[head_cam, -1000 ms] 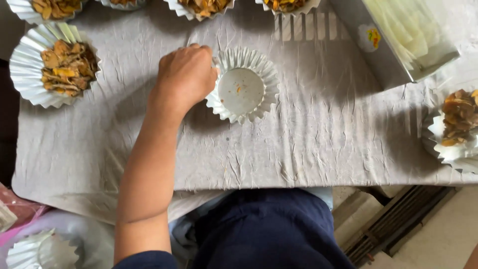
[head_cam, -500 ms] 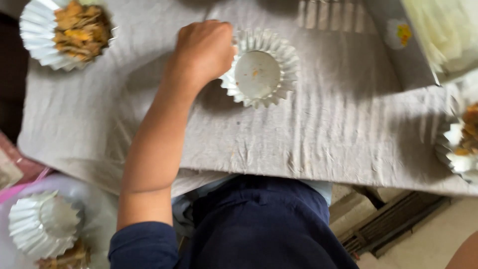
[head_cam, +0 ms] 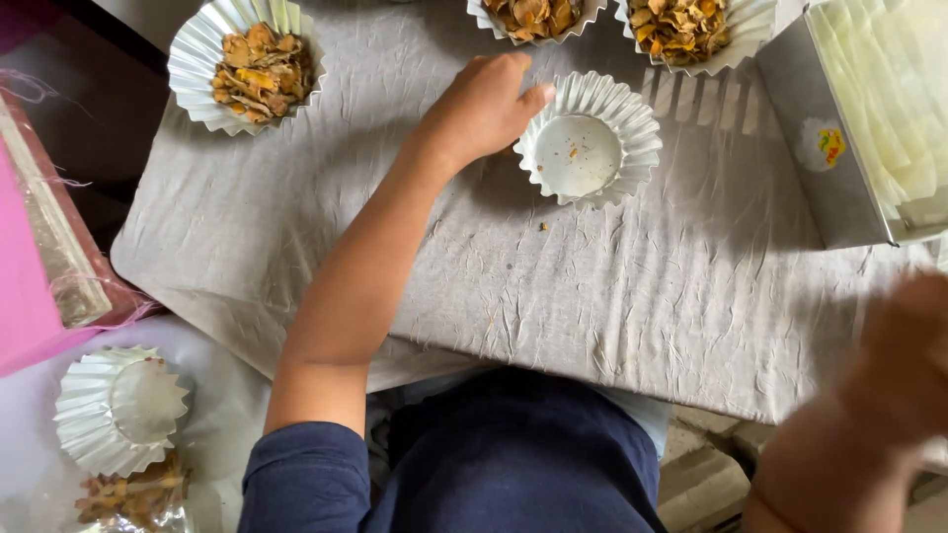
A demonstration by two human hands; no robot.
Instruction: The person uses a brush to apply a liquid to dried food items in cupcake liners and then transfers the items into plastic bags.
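Note:
My left hand (head_cam: 481, 107) rests on the grey crumpled cloth (head_cam: 415, 257), its fingers curled against the left rim of an empty white fluted paper cup (head_cam: 587, 140). A few crumbs lie in that cup and on the cloth below it. My right hand (head_cam: 894, 375) is a blur at the lower right, low over the table's near edge; whether it holds anything is unclear.
Filled fluted cups of brown dried snack stand at top left (head_cam: 247, 64), top centre (head_cam: 533, 18) and top right (head_cam: 691, 30). A grey box of pale sheets (head_cam: 869, 109) sits at right. Stacked empty cups (head_cam: 120, 407) and a pink box (head_cam: 35, 286) are at left.
The view has shifted, so the table sits lower and further right in frame. My left hand stays at the empty cup's rim. My right hand has come into view at the lower right.

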